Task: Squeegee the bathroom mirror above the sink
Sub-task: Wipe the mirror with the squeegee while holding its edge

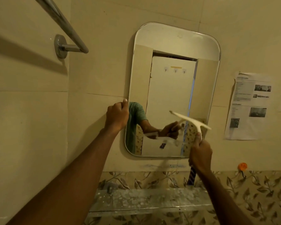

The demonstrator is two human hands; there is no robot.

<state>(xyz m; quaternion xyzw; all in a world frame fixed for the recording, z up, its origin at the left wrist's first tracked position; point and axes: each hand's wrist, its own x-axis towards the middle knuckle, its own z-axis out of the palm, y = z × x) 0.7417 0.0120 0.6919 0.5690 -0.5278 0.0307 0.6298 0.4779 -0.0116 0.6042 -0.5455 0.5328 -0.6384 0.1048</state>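
Two bare forearms reach up from the bottom of the view toward the wall. At the end of the left one, the left hand has its fingers curled round the left edge of the mirror, thumb up, as if steadying it. The right hand is closed in a fist round the handle of a white squeegee, whose blade sits just above that hand, tilted down to the right, over the lower right part of the glass. Whether the blade touches the glass cannot be told.

As to progress, the glass between and above the hands shows no water, foam or streaks, so nothing marks off wiped from unwiped areas. With the blade low and to one side, a stroke seems to be near its end, but how many strokes remain is unclear.

The mirror is a tall rectangle with rounded corners, fixed flat to pale tiles; it reflects a door, both arms and the squeegee sharply. Below both hands runs a speckled glass shelf.
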